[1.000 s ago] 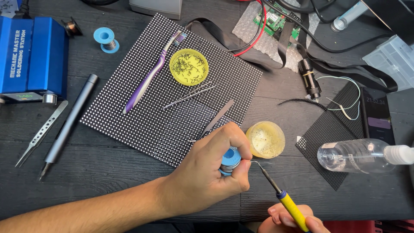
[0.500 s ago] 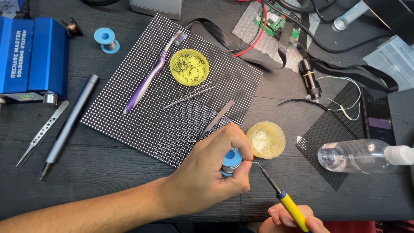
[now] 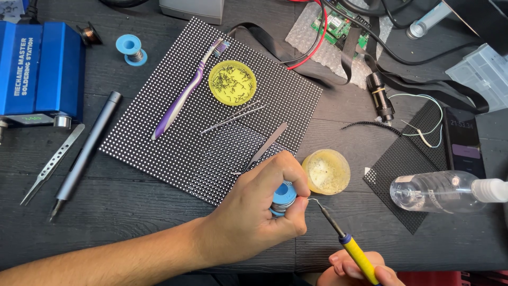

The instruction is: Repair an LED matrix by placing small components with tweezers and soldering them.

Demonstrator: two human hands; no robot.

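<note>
Here, solder spool (image 3: 284, 195) in left hand (image 3: 254, 214), iron tip (image 3: 316, 203) (right hand (image 3: 352, 267)) just beside.

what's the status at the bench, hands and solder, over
Left hand closed around blue solder spool. Right hand grips yellow-handled soldering iron, tip at the solder wire by the spool. Yellow tub sits close beside, not blocking.

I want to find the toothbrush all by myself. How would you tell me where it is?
Find the big black dotted panel on the dark table. The toothbrush lies slanted on its upper part, left of a round yellow dish. It is the only purple and white thing there; the tweezers nearby are thin metal.
</note>
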